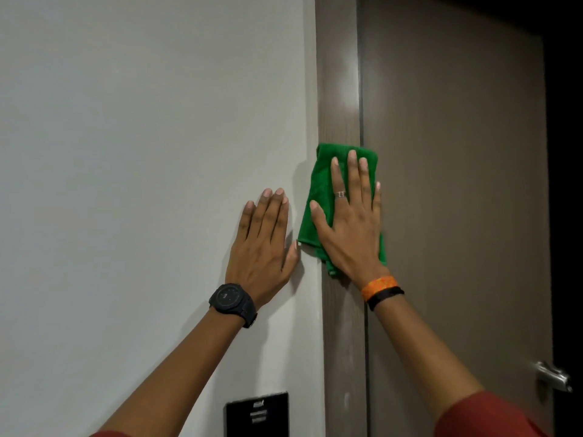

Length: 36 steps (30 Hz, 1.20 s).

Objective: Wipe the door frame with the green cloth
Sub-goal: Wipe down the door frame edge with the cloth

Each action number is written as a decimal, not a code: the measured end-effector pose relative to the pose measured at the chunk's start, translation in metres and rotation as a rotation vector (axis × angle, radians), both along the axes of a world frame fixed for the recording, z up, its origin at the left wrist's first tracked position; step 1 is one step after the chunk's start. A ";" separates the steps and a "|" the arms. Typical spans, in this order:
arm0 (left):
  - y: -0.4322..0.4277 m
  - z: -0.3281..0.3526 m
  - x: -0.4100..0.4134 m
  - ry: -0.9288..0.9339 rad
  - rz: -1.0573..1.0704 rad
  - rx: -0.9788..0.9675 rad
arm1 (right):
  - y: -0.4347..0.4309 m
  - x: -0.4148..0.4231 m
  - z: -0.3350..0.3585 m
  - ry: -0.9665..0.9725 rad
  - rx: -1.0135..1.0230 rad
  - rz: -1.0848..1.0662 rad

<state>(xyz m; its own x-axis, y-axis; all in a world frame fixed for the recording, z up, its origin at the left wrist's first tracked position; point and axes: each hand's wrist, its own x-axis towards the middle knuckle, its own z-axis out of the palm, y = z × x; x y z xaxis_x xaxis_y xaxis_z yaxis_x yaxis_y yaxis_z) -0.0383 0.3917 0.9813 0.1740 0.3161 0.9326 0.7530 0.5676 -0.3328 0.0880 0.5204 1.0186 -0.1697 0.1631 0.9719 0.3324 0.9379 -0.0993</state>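
Wall [142, 152]: pale and flat, filling our left; it holds a dark plate [257, 414] low down.
Door [457, 216]: brown, shut against the frame on our right, with a metal handle [553, 376] low at the edge.
Door frame [339, 74]: a vertical brown strip between wall and door; its long axis runs up and down, so we judge our strokes should follow it.
Green cloth [318, 197]: folded, pressed flat on the frame, overlapping wall and door edges slightly.
Right hand [350, 228]: fingers spread, palm flat on the cloth, pinning it, not pinching; it is the working hand.
Left hand [262, 244]: flat on the wall just beside the cloth, fingers together, holding nothing.
Containers: we see none.
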 end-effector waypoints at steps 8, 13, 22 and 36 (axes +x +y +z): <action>-0.007 -0.043 -0.003 -0.037 0.055 -0.027 | -0.008 0.003 -0.129 -0.054 -0.027 -0.024; -0.007 -0.054 -0.004 -0.019 0.070 -0.036 | -0.006 -0.004 -0.093 0.001 -0.022 -0.032; -0.009 -0.095 0.000 -0.048 0.074 -0.062 | -0.015 0.002 -0.181 -0.049 -0.060 -0.042; -0.016 -0.142 0.005 -0.076 0.130 -0.088 | -0.014 -0.009 -0.214 0.020 -0.070 -0.068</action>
